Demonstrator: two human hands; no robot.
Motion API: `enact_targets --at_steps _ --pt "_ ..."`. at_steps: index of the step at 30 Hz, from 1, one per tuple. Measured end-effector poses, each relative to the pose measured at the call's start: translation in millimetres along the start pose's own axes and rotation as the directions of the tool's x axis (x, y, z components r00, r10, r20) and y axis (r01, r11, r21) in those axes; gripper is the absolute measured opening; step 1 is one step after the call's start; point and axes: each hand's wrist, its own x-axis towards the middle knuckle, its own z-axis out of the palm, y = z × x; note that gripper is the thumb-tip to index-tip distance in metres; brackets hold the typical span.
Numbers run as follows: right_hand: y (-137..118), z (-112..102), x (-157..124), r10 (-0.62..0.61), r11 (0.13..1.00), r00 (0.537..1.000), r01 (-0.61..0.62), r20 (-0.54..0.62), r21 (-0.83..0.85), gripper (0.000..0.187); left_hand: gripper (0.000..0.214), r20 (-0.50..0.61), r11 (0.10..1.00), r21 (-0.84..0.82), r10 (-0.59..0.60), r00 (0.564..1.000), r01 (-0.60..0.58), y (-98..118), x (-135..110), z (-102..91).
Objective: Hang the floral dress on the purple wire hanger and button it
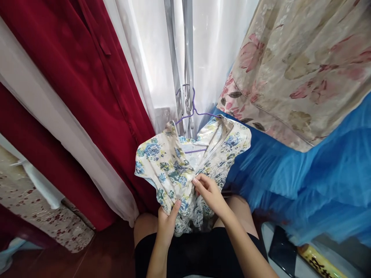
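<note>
A white floral blouse (pixel 171 166) with blue flowers and green leaves hangs in front of my knees on a purple hanger (pixel 194 110). My left hand (pixel 169 217) grips the blouse's lower left side, thumb on top of the cloth and the other fingers behind it. At the bottom of the V-shaped neckline, my right hand (pixel 207 189) pinches the front edge of the blouse between thumb and fingers. The gathered lower part of the cloth drops between my legs, and its end is partly hidden.
Red and white curtains (pixel 116 116) hang on the left. Bright white sheer cloth with grey strips (pixel 174 50) is behind the hanger. To the right are a beige floral cloth (pixel 290 77) and blue tulle (pixel 290 177). A dark phone (pixel 282 247) and a yellow packet (pixel 319 260) lie lower right.
</note>
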Motion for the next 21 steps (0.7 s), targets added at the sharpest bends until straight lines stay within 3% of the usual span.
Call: enact_targets --at_steps 7,9,11,12,14,15,16,18,21 --pt "7 -4 8 0.041 0.993 0.997 -0.033 -0.066 0.117 0.030 0.042 -0.072 0.999 -0.041 0.017 0.997 -0.020 4 -3 9.9" --pt "9 -5 5 0.037 0.990 0.991 -0.019 -0.125 0.142 0.028 0.046 -0.167 0.998 0.015 0.071 0.983 -0.069 2 -4 10.0" --pt "9 -6 -4 0.047 0.986 0.984 -0.018 -0.172 0.167 0.026 0.053 -0.319 0.962 0.183 0.254 0.913 -0.204 -3 -5 11.7" --pt "9 -7 -9 0.058 0.983 0.982 -0.025 -0.179 0.180 0.025 0.054 -0.358 0.908 0.302 0.392 0.848 -0.292 -6 -6 14.5" --pt "7 -7 -21 0.082 0.978 0.982 -0.046 -0.172 0.204 0.022 0.048 -0.260 0.729 0.508 0.637 0.725 -0.459 -11 -5 25.6" --pt "5 -7 -26 0.093 0.975 0.982 -0.055 -0.167 0.216 0.022 0.044 -0.148 0.646 0.554 0.697 0.702 -0.525 -14 -3 33.6" --pt "2 -6 -31 0.105 0.972 0.981 -0.067 -0.162 0.225 0.022 0.040 -0.031 0.591 0.560 0.715 0.698 -0.580 -16 -1 42.6" --pt "-7 -6 -38 0.148 0.965 0.979 -0.112 -0.139 0.236 0.024 0.034 0.127 0.564 0.517 0.693 0.709 -0.644 -17 6 61.0" --pt "-22 -12 -34 0.233 0.941 0.970 -0.208 -0.066 0.266 0.026 0.014 0.219 0.567 0.434 0.687 0.693 -0.700 -11 16 79.7"
